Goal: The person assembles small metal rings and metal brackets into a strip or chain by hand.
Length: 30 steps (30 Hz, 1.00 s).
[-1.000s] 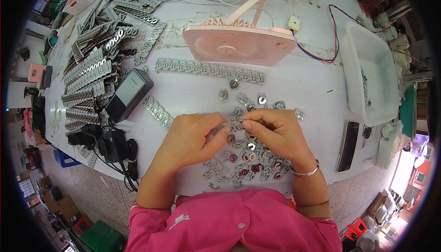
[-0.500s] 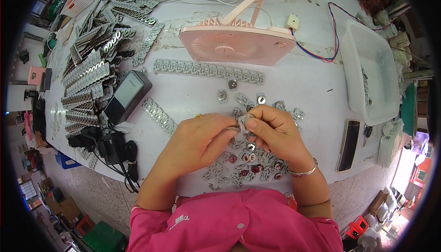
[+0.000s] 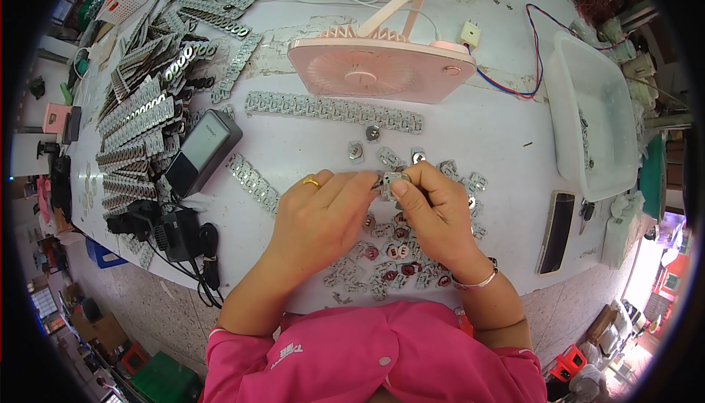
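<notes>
My right hand [image 3: 439, 216] pinches a small silvery stamped metal plate [image 3: 391, 185] between thumb and forefinger. From the left, my left hand [image 3: 321, 211] meets it, its fingertips closed at the plate's left edge; the exact grip there is partly hidden. Under and around both hands lie many similar loose metal pieces [image 3: 358, 271], some bearing round dark red or silver discs [image 3: 397, 252]. Beyond the hands rests a single piece with a disc [image 3: 355, 152]. A short strip of joined plates [image 3: 252, 184] lies left of my left hand.
A pink fan [image 3: 382, 69] stands ahead, behind a long plate strip [image 3: 334, 112]. Heaped strips [image 3: 143, 120] fill the left, near a black-and-grey box [image 3: 204, 152] and a corded adapter [image 3: 180, 234]. At right are a white tub [image 3: 595, 175] and a phone [image 3: 557, 233].
Both hands have shifted slightly, and my left hand has rolled so more of its back shows. The metal plate has turned and sits a little higher between the fingertips.
</notes>
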Each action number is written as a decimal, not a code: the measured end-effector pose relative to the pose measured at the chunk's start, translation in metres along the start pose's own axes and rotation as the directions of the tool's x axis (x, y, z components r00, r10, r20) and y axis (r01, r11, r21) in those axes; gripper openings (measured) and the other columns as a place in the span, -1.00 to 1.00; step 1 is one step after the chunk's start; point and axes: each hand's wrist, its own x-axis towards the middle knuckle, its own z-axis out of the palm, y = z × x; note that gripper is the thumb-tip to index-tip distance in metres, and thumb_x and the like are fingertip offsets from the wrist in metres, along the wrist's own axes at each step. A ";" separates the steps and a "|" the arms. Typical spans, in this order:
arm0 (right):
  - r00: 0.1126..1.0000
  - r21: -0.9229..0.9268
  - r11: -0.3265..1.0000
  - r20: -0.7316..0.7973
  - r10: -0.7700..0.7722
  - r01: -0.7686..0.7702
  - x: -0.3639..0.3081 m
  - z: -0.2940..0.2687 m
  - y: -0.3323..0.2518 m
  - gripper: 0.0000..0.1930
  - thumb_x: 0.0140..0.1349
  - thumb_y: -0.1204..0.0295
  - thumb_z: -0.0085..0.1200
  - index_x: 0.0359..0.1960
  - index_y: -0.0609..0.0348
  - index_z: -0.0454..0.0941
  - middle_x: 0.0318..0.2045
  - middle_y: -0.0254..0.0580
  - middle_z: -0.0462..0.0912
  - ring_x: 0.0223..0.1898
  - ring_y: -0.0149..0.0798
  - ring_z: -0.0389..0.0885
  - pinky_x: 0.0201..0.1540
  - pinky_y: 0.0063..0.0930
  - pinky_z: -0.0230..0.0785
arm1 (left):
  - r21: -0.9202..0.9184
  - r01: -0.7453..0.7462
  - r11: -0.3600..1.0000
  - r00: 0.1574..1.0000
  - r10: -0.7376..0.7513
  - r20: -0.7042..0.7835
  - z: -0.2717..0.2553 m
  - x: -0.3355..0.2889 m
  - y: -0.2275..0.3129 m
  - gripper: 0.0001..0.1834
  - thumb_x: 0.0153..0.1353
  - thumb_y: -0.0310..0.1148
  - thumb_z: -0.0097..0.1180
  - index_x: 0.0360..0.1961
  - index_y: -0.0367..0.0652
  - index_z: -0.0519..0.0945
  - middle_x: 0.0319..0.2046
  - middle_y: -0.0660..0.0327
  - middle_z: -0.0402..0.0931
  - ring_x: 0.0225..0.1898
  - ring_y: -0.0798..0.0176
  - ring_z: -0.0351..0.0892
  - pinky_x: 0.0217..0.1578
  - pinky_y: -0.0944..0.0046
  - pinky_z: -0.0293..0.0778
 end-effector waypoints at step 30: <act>0.893 -0.259 0.910 0.401 -0.204 0.324 0.009 -0.028 -0.011 -0.84 0.28 0.38 0.11 -0.25 0.22 0.60 -0.50 -0.18 0.56 -0.44 -0.11 0.51 -0.34 -0.31 0.35 | -0.351 0.404 0.845 0.860 -0.220 0.460 -0.024 0.000 -0.004 -0.86 0.20 -0.35 0.18 -0.35 -0.20 0.56 -0.53 0.05 0.55 -0.51 -0.06 0.58 -0.48 0.12 0.47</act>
